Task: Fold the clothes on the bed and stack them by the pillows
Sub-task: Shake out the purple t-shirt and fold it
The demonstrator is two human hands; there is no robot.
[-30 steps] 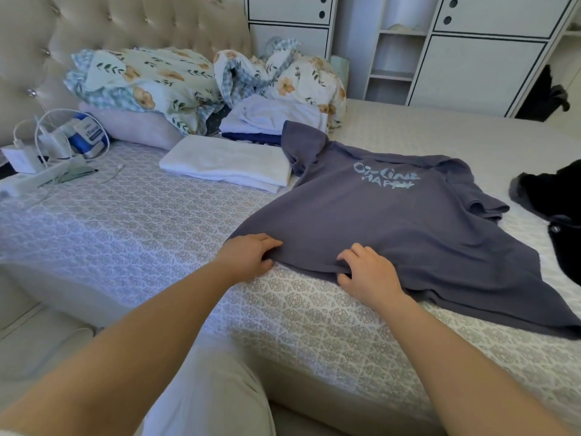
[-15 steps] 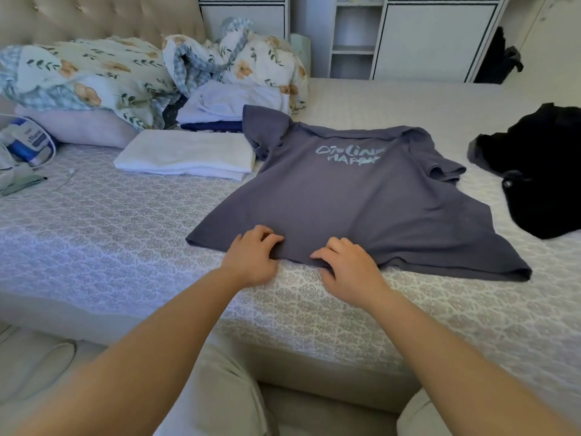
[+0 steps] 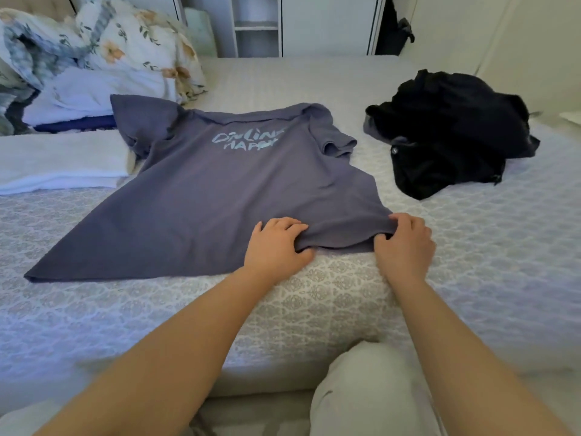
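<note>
Head view: black garment lies beside grey T-shirt.

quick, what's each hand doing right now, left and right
Left hand: pinching the bottom hem of the purple t-shirt.
Right hand: gripping the hem at the shirt's right corner.

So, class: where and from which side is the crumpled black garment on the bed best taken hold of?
Grip the black garment at its grey-edged near corner, coming from the shirt's side. It lies bunched, and that edge, I judge, is the one free, liftable part.
</note>
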